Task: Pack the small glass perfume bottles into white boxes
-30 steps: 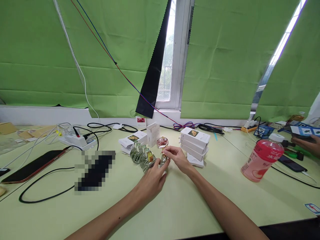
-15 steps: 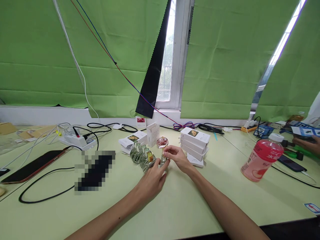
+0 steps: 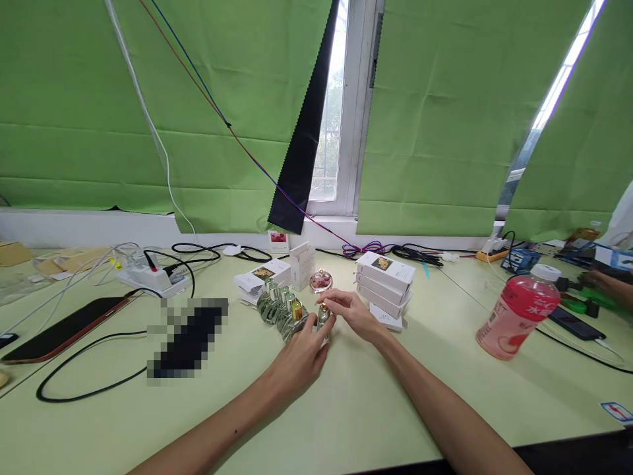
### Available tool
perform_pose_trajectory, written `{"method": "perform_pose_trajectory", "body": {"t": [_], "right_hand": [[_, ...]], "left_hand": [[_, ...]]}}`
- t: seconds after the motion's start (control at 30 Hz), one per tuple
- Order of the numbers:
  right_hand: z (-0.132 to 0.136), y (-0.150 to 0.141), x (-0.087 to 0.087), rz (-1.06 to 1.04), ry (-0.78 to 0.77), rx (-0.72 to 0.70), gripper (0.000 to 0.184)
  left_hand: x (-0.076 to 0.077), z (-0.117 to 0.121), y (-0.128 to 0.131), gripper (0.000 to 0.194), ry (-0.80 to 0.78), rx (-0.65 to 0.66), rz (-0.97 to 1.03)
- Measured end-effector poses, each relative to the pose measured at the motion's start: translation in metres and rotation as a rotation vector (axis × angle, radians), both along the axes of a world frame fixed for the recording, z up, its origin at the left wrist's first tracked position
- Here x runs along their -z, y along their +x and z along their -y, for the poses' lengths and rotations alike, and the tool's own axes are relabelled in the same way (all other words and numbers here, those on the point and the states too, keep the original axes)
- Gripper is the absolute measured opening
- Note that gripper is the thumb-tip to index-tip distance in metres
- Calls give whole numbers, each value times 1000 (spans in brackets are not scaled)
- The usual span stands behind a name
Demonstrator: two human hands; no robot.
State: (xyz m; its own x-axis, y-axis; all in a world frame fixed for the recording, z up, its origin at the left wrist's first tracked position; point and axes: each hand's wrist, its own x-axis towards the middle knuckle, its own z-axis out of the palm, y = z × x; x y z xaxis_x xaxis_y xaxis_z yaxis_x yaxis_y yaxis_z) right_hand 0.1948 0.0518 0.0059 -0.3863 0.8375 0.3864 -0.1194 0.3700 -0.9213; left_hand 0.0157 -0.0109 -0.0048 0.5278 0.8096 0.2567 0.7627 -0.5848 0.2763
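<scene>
A small glass perfume bottle [image 3: 324, 316] stands upright on the table, its body between the fingers of my left hand [image 3: 307, 344]. My right hand [image 3: 355, 315] pinches at the bottle's gold top, which its fingertips partly hide. Close by my left hand, a cluster of similar glass bottles [image 3: 277, 311] stands in rows; most have silvery tops and the nearest shows a gold cap [image 3: 297, 310]. Just behind the held bottle is a round pinkish bottle [image 3: 321, 282] with a gold top.
White boxes [image 3: 386, 282] are stacked right of my hands. More white boxes [image 3: 264, 274] lie behind the cluster, beside an upright box [image 3: 302, 265]. A pink drink bottle [image 3: 518, 315] stands at right; a power strip [image 3: 153, 277] with cables lies left. Another person's hand [image 3: 610, 285] shows far right.
My right fingertips have shifted slightly at the bottle's top, and more of the gold part shows. My left hand stays put. At far right the other person's hand has moved a little.
</scene>
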Motion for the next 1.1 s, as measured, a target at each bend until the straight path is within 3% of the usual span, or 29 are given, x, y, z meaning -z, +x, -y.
{"method": "perform_pose_trajectory", "body": {"t": [0.47, 1.1], "right_hand": [[-5, -2, 5, -99, -119, -39, 28], [-5, -5, 6, -117, -103, 18, 29]], "left_hand": [[-2, 0, 1, 60, -13, 4, 34], [2, -1, 0, 58, -5, 1, 32]]}}
